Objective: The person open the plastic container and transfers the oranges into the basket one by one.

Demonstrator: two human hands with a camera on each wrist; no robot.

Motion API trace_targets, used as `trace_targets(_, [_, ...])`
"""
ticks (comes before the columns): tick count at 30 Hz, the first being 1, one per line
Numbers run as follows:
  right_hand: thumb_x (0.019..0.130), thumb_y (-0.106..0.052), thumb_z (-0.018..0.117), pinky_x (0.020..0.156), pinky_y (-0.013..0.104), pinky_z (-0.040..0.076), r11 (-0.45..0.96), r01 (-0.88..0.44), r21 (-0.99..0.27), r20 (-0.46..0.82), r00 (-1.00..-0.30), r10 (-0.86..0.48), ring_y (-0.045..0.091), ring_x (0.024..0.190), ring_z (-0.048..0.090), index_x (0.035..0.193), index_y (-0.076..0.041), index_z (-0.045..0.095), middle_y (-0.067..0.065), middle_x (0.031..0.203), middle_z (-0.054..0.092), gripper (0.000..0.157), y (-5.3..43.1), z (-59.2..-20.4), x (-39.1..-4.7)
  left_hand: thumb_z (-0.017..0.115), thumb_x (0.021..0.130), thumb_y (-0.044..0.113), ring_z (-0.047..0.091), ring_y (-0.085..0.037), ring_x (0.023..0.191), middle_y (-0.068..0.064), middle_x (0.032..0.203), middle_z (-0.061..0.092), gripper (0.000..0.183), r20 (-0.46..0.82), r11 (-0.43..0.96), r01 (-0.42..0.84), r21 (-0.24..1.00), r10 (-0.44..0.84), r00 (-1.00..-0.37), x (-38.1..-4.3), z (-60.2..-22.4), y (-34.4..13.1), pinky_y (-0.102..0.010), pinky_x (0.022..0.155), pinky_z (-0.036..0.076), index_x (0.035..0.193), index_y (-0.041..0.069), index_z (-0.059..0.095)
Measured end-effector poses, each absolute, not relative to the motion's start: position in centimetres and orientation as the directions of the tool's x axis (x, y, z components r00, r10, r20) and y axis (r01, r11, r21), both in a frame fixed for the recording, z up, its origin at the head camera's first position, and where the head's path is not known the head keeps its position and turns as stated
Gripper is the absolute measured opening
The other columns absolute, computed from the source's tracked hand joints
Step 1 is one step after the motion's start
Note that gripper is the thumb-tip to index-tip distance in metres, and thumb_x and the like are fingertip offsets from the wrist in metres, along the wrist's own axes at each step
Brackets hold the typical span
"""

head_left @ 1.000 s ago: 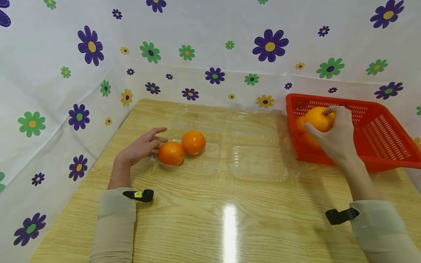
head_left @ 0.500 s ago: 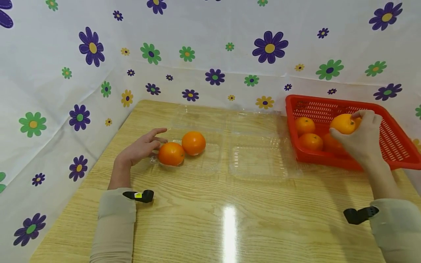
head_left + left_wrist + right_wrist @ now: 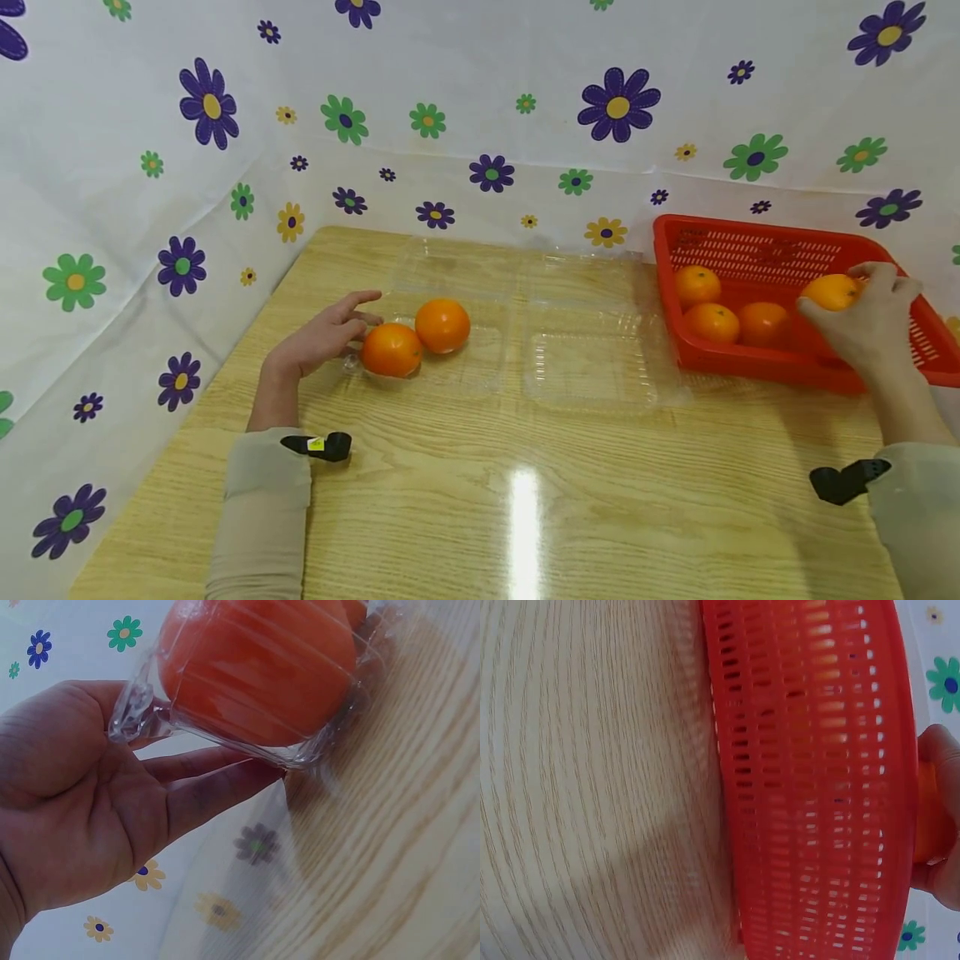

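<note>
At the left, my left hand (image 3: pixel 322 337) lies with extended fingers against the side of a clear plastic clamshell box (image 3: pixel 472 371). Its fingers also show along the box's edge in the left wrist view. Inside that box sit two oranges, a nearer one (image 3: pixel 391 350) and a farther one (image 3: pixel 442 325). My right hand (image 3: pixel 862 325) holds another orange (image 3: pixel 829 292) between thumb and fingers, over the red basket (image 3: pixel 757 223). Several oranges lie in the basket, including one at its front (image 3: pixel 711 323). In the right wrist view the basket's slotted wall partly hides the held orange (image 3: pixel 930 817).
A second clear clamshell box (image 3: pixel 588 367) stands between the first box and the basket, its lid (image 3: pixel 588 275) folded back. A flowered white cloth (image 3: pixel 450 75) hangs behind and at the left of the wooden table (image 3: pixel 420 500).
My right hand has moved right across the basket with an orange in its grip, uncovering the oranges on the basket's left side. The left hand has stayed in place.
</note>
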State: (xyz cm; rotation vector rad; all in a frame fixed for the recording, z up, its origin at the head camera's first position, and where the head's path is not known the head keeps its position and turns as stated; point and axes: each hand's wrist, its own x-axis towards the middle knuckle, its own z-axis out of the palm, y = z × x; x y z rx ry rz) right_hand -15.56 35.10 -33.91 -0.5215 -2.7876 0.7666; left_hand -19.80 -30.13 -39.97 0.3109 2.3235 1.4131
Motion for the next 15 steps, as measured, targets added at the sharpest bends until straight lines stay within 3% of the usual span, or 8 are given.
trace_targets(6, [0.096,-0.033,0.053,0.099,0.072,0.034,0.786,0.369,-0.497,0.012,-0.902,0.431,0.061,0.119,0.029,0.151,0.005,0.011,0.038,0.150,0.002,0.079,36.6,-34.2,-15.5,0.037,0.107,0.017,0.047,-0.042,0.130,-0.026,0.149,0.042,0.055,-0.233,0.482,-0.025,0.876,0.376,-0.897,-19.9,-39.9,-30.0,-0.059,0.107,0.038,0.159,0.017,0.020])
trace_targets(15, [0.096,-0.043,0.055,0.096,0.069,0.039,0.842,0.350,-0.411,-0.071,-0.933,0.354,0.055,0.108,0.031,0.141,0.016,0.021,0.041,0.127,0.026,0.081,37.7,-35.0,-15.7,0.038,0.106,0.015,0.047,-0.042,0.130,-0.026,0.149,0.041,0.056,-0.227,0.463,-0.026,0.886,0.384,-0.895,-19.9,-40.0,-30.3,-0.060,0.107,0.037,0.159,0.017,0.019])
